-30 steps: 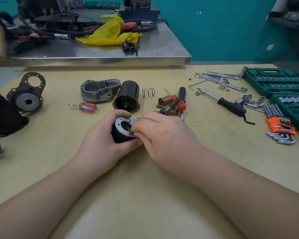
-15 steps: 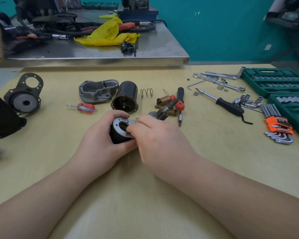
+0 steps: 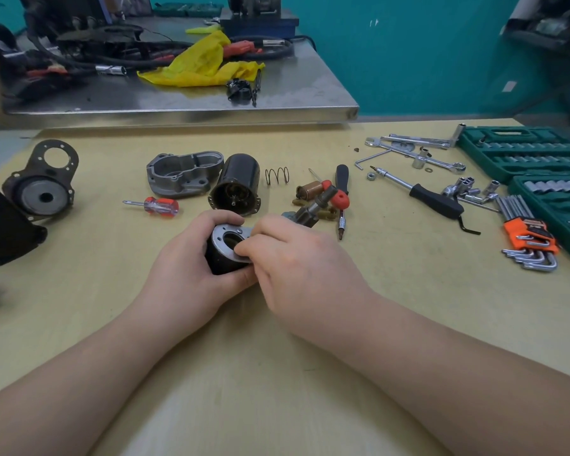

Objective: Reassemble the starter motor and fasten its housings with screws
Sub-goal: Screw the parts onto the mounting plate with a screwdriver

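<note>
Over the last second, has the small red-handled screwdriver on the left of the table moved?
No. The small red-handled screwdriver lies in the same spot just below-left of the grey cast metal housing; only the camera view shifted slightly.

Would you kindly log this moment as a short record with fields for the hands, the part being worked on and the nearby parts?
left hand: grips black cylindrical housing
right hand: fingertips pinch at the housing's metal end plate
behind the hands: open black motor can, grey cast cover, spring
left of them: red-handled screwdriver
surface: tan table
</note>
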A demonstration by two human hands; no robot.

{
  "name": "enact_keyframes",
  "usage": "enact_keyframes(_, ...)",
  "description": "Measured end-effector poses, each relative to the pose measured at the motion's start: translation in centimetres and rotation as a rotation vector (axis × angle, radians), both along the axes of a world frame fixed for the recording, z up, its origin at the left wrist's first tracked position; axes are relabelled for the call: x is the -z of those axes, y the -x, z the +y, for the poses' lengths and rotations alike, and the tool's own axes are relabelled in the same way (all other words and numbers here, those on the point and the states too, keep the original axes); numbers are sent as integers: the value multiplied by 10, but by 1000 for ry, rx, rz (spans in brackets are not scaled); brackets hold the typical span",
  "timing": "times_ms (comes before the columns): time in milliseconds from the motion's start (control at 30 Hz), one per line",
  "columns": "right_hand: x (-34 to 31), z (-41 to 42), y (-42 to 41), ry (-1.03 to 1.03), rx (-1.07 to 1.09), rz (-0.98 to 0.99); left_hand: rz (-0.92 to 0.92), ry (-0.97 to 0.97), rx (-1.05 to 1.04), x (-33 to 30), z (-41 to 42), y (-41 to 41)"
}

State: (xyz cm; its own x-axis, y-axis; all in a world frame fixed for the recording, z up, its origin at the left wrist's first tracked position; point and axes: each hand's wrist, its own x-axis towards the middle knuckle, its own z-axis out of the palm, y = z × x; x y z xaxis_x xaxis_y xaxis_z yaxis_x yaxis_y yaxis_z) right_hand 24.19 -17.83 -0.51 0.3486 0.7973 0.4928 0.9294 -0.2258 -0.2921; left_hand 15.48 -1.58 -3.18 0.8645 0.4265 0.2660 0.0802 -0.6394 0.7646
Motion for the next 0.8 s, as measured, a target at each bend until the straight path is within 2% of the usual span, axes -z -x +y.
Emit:
enact_keyframes(400,1,-1,-5,-94,30,183,-21,23,-1,-1,-2,1)
enact_keyframes(567,-2,-2,0,-69,127,153,-29,39,6,-1,-1,1)
enact_keyframes(700,-2,-1,-1,-103,143,234,-37,62,9,-1,-1,1)
enact_keyframes(800,-3,-2,-3,-132,162,221,-33,64,12,-1,-1,1)
